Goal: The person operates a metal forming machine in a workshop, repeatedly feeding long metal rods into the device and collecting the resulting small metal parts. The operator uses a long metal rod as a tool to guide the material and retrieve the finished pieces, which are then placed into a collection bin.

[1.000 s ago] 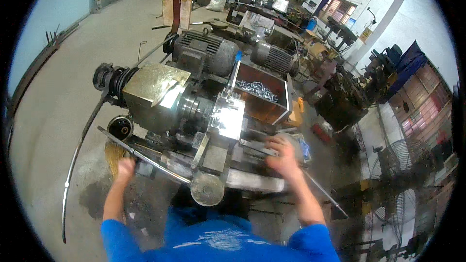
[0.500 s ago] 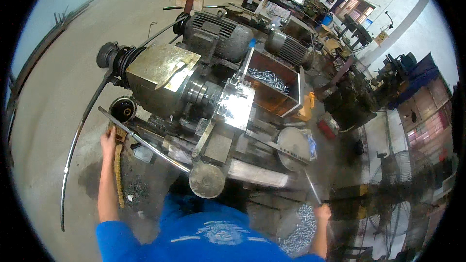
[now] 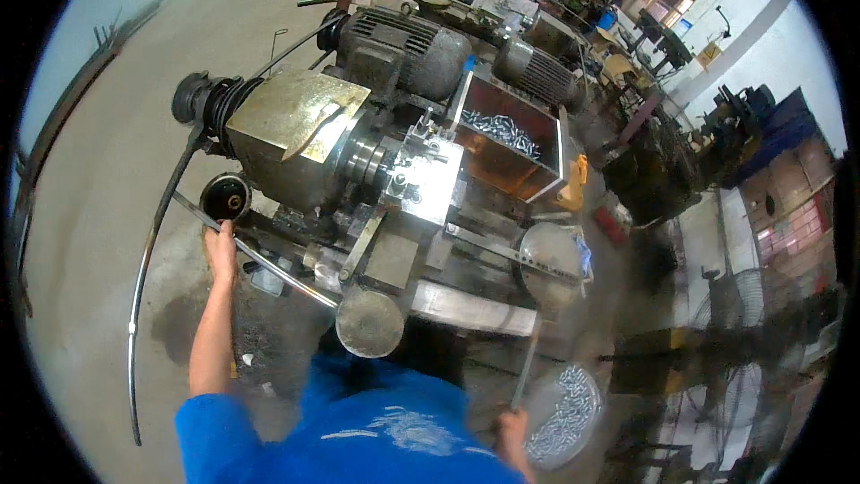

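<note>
A long metal lever (image 3: 285,276) slopes down beside the machine to a round metal disc (image 3: 369,324). My left hand (image 3: 221,253) is closed around its upper part, below a dark round cup-like opening (image 3: 226,200). At the lower right, my right hand (image 3: 511,428) grips the lower end of a straight metal handle (image 3: 527,364), which rises toward the machine's slide. Next to that hand, a round pan (image 3: 593,421) holds many small shiny metal pieces (image 3: 563,417). The machine's spindle (image 3: 365,161) faces a bright metal tool block (image 3: 425,181).
Behind the tool block stands an open metal box (image 3: 511,181) with more small metal pieces. Motors (image 3: 403,49) sit at the back. A curved bar (image 3: 134,341) hangs at the left. A round plate (image 3: 548,260) and a standing fan (image 3: 717,314) are on the right.
My left hand has risen onto the lever. My right hand has swung left with its handle, away from the pan. The tool block has shifted slightly left toward the spindle.
</note>
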Motion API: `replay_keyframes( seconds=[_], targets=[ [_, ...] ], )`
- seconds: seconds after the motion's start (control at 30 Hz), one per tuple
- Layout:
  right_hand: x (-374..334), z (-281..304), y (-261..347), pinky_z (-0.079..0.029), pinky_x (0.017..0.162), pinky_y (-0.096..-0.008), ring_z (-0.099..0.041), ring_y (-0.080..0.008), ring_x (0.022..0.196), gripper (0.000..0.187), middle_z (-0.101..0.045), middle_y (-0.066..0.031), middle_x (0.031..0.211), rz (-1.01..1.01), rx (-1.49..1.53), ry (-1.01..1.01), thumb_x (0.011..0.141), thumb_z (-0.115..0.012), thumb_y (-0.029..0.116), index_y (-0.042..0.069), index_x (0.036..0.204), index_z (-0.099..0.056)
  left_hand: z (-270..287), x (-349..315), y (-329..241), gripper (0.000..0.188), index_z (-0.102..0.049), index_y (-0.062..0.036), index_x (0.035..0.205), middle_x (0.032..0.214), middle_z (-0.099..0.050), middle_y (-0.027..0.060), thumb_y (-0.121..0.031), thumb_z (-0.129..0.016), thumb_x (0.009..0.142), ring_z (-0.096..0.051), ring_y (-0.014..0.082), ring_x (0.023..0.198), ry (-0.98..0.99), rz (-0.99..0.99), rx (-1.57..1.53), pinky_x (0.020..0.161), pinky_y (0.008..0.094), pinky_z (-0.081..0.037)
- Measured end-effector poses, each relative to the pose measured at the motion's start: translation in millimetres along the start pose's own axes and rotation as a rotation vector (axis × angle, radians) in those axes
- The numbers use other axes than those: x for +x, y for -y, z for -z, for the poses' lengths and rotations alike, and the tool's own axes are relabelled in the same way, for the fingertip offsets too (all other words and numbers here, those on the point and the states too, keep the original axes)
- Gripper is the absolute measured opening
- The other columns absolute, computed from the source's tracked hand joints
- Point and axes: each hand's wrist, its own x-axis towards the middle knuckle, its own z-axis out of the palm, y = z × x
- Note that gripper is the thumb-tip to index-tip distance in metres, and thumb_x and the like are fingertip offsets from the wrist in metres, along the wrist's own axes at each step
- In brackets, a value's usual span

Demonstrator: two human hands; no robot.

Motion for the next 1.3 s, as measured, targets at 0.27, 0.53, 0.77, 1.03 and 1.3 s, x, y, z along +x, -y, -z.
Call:
replay_keyframes(
  seconds=[0.27, 0.53, 0.77, 1.03, 1.3],
  targets=[
    [-6, -10, 21, -0.031, 0.044, -0.0222, -0.039, -0.0063, 0.050, 0.024, -0.047, 0.0004, 0.061, -0.015, -0.136, -0.025, 0.067, -0.051, 0.004, -0.005, 0.088, -0.055, -8, -12, -28, 0.022, -0.052, 0.0028, 0.077, 0.064, -0.049, 0.0047, -0.019, -0.051, 0.077, -0.045, 0.0148, 0.056, 0.013, -0.057, -0.089, 0.052, 0.0302, -0.037],
    [60, 113, 23, -0.039, 0.042, -0.0335, -0.044, -0.0192, 0.043, 0.030, -0.048, -0.0100, 0.049, 0.312, -0.917, -0.234, 0.057, -0.057, 0.014, -0.003, 0.081, -0.056, -5, -28, -38, 0.024, -0.050, 0.0046, 0.073, 0.065, -0.050, 0.0070, -0.019, -0.051, 0.077, -0.047, 0.0148, 0.057, -0.075, 0.027, -0.117, 0.052, 0.0318, -0.039],
    [224, 248, 29, -0.040, 0.078, -0.0386, -0.054, -0.0302, 0.081, 0.039, -0.057, -0.0117, 0.085, 0.259, -1.510, -0.747, 0.061, -0.056, 0.027, 0.011, 0.097, -0.061, -27, -32, -26, 0.030, -0.054, 0.0062, 0.087, 0.073, -0.057, 0.0110, -0.022, -0.050, 0.077, -0.052, 0.0200, 0.065, -0.010, -0.089, 0.038, 0.062, 0.0339, -0.041],
    [213, 138, 47, -0.025, 0.100, -0.0423, -0.040, -0.0345, 0.112, 0.076, -0.046, -0.0210, 0.118, 0.733, -1.423, -0.954, 0.057, -0.059, 0.028, 0.002, 0.125, -0.038, 15, -24, 2, 0.049, -0.059, -0.0013, 0.089, 0.066, -0.057, 0.0092, -0.049, -0.051, 0.082, -0.057, 0.0134, 0.059, 0.166, 0.175, -0.426, 0.054, 0.0225, -0.044],
    [138, 58, -50, -0.044, 0.082, -0.0338, -0.058, -0.0303, 0.088, 0.049, -0.060, -0.0207, 0.097, 0.492, -0.766, -0.305, 0.056, -0.061, 0.014, -0.003, 0.102, -0.058, -1, -29, 59, 0.039, -0.058, -0.0002, 0.088, 0.089, -0.061, 0.0193, -0.034, -0.064, 0.071, -0.059, 0.0314, 0.086, 0.607, -0.376, 1.257, 0.074, 0.0411, -0.046]
  ],
)
